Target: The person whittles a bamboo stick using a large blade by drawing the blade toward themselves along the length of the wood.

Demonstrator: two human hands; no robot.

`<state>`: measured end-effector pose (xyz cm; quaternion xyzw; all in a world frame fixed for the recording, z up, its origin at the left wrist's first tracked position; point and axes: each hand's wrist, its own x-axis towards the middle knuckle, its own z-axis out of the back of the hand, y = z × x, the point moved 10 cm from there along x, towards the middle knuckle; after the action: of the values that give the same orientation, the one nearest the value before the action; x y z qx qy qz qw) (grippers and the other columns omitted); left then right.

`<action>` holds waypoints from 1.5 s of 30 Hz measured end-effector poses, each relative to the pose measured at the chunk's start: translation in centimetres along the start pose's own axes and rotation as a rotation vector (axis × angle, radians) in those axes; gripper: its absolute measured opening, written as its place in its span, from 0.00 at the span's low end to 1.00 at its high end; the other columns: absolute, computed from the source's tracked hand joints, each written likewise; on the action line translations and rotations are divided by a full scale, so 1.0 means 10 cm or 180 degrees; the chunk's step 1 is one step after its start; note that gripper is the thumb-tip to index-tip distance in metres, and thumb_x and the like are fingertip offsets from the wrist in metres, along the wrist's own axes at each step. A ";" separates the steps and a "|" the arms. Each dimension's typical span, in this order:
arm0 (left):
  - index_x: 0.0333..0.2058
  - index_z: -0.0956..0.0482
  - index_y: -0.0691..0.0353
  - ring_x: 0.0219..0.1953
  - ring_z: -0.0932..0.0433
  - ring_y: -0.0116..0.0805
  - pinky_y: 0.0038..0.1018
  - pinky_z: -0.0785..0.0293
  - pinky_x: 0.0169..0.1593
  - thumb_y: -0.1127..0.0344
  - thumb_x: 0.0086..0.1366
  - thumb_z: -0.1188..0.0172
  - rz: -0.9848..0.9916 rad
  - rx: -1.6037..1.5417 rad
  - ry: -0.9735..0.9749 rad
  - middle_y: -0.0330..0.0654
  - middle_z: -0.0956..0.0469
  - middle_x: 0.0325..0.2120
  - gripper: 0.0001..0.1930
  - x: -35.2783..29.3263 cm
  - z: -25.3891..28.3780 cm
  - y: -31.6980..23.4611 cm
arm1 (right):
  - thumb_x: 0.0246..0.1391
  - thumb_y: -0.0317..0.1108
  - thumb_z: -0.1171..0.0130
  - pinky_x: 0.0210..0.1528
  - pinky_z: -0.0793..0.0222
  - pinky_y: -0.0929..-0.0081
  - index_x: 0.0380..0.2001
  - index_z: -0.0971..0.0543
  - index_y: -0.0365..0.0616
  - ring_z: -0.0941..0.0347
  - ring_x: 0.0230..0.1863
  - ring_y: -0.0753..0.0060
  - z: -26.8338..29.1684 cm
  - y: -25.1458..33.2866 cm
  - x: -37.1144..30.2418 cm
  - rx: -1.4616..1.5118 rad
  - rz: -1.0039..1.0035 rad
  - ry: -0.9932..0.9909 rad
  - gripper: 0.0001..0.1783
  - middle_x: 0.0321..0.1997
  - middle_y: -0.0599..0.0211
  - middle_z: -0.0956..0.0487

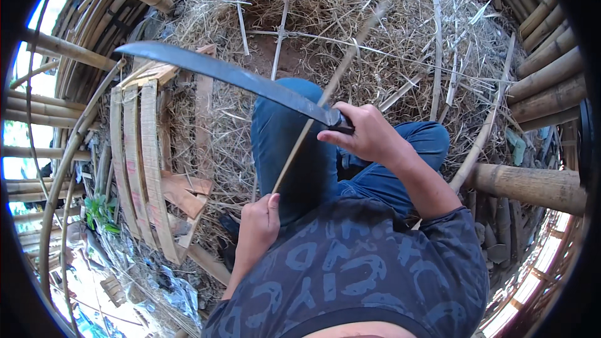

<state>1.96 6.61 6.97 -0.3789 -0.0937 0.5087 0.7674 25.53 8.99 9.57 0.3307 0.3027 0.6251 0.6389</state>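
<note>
My right hand (pixel 370 133) is closed around the dark handle of a machete (pixel 231 75). Its long, slightly curved blade reaches out to the left, across my raised knee. A thin bamboo strip (pixel 294 161) is gripped at its near end by my left hand (pixel 260 218), which is closed with the thumb on top. From there the strip slants up and to the right, meeting the blade close to the handle. The strip's far part (pixel 350 56) is blurred. Whether the edge bites into the strip cannot be made out.
Bamboo shavings (pixel 388 31) cover the ground ahead. A slatted wooden crate (pixel 149 156) stands at the left. Bamboo poles (pixel 551 69) line the right side, with a thick pole (pixel 526 186) jutting in. Several pale strips, such as one upright strip (pixel 436 44), lie among the shavings.
</note>
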 end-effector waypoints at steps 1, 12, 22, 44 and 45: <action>0.24 0.27 0.69 0.20 0.29 0.62 0.45 0.37 0.25 0.63 0.71 0.53 0.0033 -0.0049 -0.0008 0.59 0.32 0.14 0.18 -0.01 -0.06 0.02 | 0.50 0.60 0.37 0.30 0.28 0.59 0.33 0.22 0.36 0.24 0.28 0.42 0.02 -0.05 -0.02 0.0061 -0.0070 0.0038 0.31 0.21 0.49 0.22; 0.23 0.30 0.70 0.17 0.31 0.59 0.41 0.39 0.22 0.61 0.71 0.53 -0.0213 -0.0176 -0.0246 0.58 0.34 0.13 0.20 -0.04 -0.43 -0.04 | 0.50 0.62 0.40 0.30 0.30 0.55 0.30 0.23 0.34 0.25 0.27 0.39 0.23 -0.39 -0.31 -0.0433 -0.0214 0.0014 0.34 0.19 0.43 0.25; 0.22 0.30 0.69 0.20 0.29 0.61 0.46 0.37 0.23 0.63 0.71 0.52 -0.0198 0.0033 -0.0094 0.58 0.31 0.14 0.19 0.00 -0.57 -0.17 | 0.52 0.58 0.39 0.28 0.33 0.58 0.30 0.23 0.37 0.27 0.25 0.41 0.41 -0.70 -0.33 -0.0891 -0.0304 0.0050 0.28 0.18 0.49 0.27; 0.23 0.31 0.68 0.19 0.28 0.60 0.45 0.38 0.22 0.62 0.71 0.51 -0.0220 -0.0076 -0.0101 0.57 0.32 0.13 0.19 -0.05 -0.55 -0.15 | 0.51 0.67 0.44 0.27 0.32 0.59 0.24 0.25 0.38 0.26 0.22 0.48 1.01 -1.07 -0.15 -0.1437 -0.0333 -0.0198 0.35 0.16 0.53 0.27; 0.23 0.31 0.68 0.19 0.28 0.60 0.45 0.38 0.22 0.62 0.71 0.51 -0.0223 -0.0122 -0.0105 0.57 0.32 0.13 0.19 -0.04 -0.54 -0.17 | 0.52 0.64 0.42 0.26 0.34 0.61 0.25 0.26 0.37 0.28 0.20 0.53 1.10 -1.13 -0.13 -0.1481 -0.0406 -0.0274 0.33 0.15 0.53 0.29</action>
<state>5.84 3.27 4.44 -0.3815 -0.1292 0.4857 0.7758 41.10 7.16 7.03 0.1813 0.1433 0.6217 0.7484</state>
